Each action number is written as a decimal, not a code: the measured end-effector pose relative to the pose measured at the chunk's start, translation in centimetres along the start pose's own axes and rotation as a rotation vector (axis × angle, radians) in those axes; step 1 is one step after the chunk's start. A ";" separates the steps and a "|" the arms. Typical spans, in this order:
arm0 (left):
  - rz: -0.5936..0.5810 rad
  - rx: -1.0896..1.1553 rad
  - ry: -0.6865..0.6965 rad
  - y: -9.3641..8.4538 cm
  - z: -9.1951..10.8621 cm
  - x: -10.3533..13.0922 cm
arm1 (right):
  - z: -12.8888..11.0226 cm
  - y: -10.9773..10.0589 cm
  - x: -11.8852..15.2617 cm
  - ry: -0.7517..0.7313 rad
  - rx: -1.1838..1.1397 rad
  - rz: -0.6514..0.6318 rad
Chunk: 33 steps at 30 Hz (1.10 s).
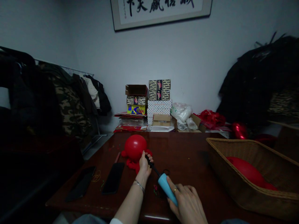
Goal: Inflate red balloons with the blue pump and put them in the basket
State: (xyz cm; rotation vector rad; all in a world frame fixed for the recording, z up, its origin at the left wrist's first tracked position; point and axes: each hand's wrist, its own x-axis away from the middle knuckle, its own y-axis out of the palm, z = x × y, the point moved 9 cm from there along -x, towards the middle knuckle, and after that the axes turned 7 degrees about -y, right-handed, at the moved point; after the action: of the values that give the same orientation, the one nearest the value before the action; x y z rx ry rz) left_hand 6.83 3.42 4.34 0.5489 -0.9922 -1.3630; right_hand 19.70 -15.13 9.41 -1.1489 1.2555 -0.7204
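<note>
"Left grip (145,162) first: what has it got?"

"Its fingers are folded round the black end of a hand pump (167,187), right against the near right side of the round red balloon (135,147). I can't tell whether it also pinches the balloon's neck (the fingers cover that spot)."

"And the other?"

"Right grip (188,200) is curled about the pump's light blue barrel, to the right of the balloon and nearer the person. One finger wears a ring (175,189)."

"What's the balloon resting among?"

"Limp red pieces (132,165) are bunched at its base, on the dark, glossy tabletop (184,149)."

"Anything else close by?"

"Left of the balloon and nearer lies a black phone (113,178). Farther left of the balloon there's a dark flat thing (80,184) (too dim to name), with yellowish rubber bands (96,176) between the two. Well to the balloon's right stands a wicker basket (245,142) with a second red balloon (247,171) inside. Beyond the balloon, boxes (159,107) are stacked by the wall."
</note>
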 end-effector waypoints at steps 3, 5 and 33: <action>0.008 -0.012 -0.014 0.0 -0.8 0.3 | -0.4 -0.3 -1.1 0.011 0.015 -0.005; 0.020 -0.018 -0.021 0.0 -1.2 0.5 | -0.7 -0.3 -1.8 0.015 0.029 -0.004; 0.123 -0.063 0.061 -0.9 2.3 -1.7 | 1.0 0.9 3.3 -0.218 0.077 0.194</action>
State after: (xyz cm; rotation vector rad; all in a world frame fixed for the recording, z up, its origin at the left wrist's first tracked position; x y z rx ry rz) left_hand 4.61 5.34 4.34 0.4717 -0.9155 -1.2571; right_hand 21.25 -17.59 7.34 -0.9982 1.1264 -0.4811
